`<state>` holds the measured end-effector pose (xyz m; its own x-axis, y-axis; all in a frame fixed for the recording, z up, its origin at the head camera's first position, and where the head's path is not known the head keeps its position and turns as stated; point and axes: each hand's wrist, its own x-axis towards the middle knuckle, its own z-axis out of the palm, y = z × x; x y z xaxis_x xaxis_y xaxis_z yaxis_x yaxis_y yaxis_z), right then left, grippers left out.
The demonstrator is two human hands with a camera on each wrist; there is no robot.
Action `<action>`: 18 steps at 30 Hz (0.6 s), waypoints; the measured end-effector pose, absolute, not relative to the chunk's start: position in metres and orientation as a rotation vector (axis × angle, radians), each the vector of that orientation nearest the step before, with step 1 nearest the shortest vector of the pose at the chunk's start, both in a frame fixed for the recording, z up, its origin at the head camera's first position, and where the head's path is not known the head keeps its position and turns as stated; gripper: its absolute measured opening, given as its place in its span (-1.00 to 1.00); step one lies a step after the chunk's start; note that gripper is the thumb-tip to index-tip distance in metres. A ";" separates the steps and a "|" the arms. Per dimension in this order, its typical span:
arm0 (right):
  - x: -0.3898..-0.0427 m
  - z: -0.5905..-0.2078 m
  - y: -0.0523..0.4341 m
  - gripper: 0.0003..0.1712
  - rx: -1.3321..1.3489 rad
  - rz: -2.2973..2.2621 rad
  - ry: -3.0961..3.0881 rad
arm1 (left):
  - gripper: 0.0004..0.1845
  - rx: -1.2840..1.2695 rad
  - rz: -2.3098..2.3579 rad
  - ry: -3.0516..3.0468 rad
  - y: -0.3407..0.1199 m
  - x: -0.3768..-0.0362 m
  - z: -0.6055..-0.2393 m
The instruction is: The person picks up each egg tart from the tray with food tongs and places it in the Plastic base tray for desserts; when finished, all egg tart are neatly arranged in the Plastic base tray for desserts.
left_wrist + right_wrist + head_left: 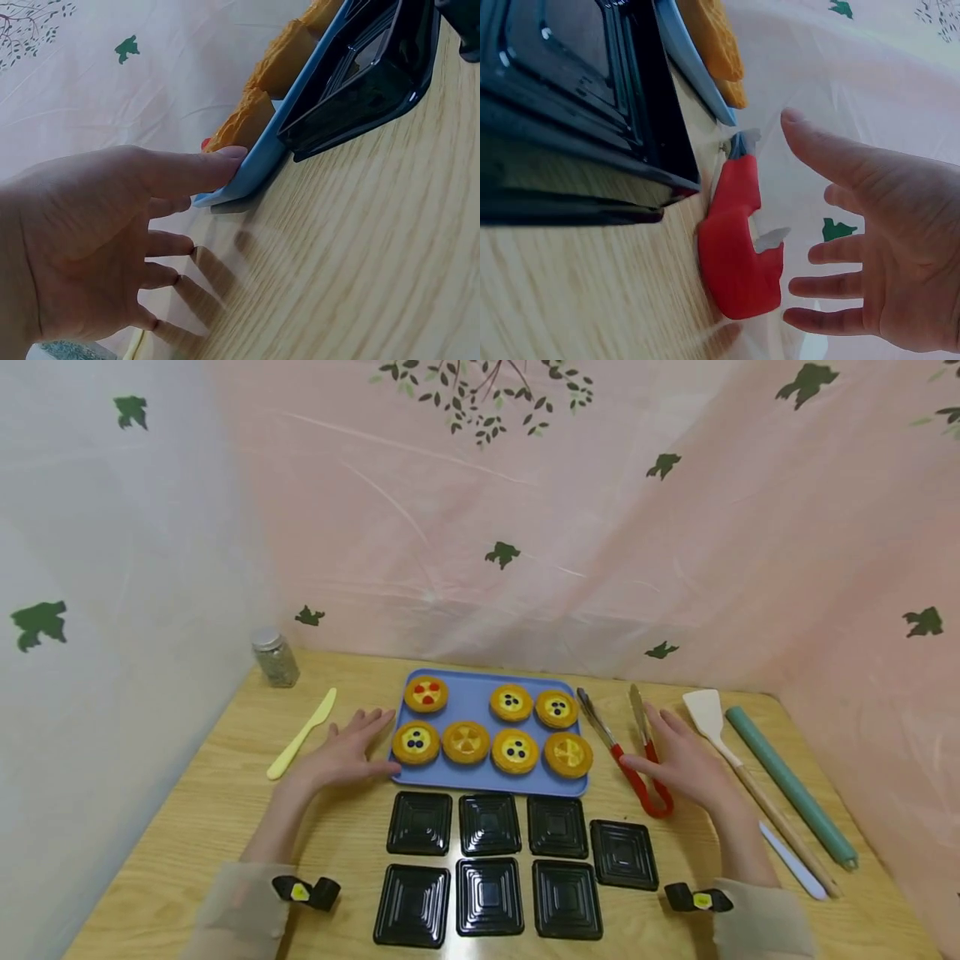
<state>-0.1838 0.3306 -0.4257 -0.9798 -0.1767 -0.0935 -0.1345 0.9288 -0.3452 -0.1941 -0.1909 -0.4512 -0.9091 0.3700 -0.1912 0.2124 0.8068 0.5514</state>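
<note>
A: Where's the blue tray (468, 702)?
B: Mid-desk, seven tarts on it, black dishes (487, 824) at its 6 o'clock. The left hand (341, 756), fingers spread, thumb touching the tray's 9 o'clock edge.
A: And the right hand (686, 760)?
B: Spread flat, over the red tongs (637, 772) at the tray's 3 o'clock. I'd grip the tongs by the handles and keep steadying the tray.

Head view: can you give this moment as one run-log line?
left hand: open, thumb touching blue plastic tray | right hand: open, over red-handled metal tongs | tray: seven round fruit tarts | in front: seven black square containers
</note>
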 end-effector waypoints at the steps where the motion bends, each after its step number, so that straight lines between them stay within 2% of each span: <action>1: -0.183 -0.426 0.330 0.24 -0.253 -0.511 2.963 | 0.02 0.444 0.772 2.706 -0.191 -0.194 -0.451; 18: -0.179 -0.433 0.320 0.28 -0.212 -0.473 2.919 | 0.03 0.414 0.752 2.685 -0.184 -0.198 -0.445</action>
<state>-0.1789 0.3197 -0.4329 -0.9743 -0.1680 -0.1503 -0.1120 0.9393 -0.3243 -0.1979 -0.1836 -0.4454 -0.9064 0.3569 -0.2259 0.1877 0.8194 0.5416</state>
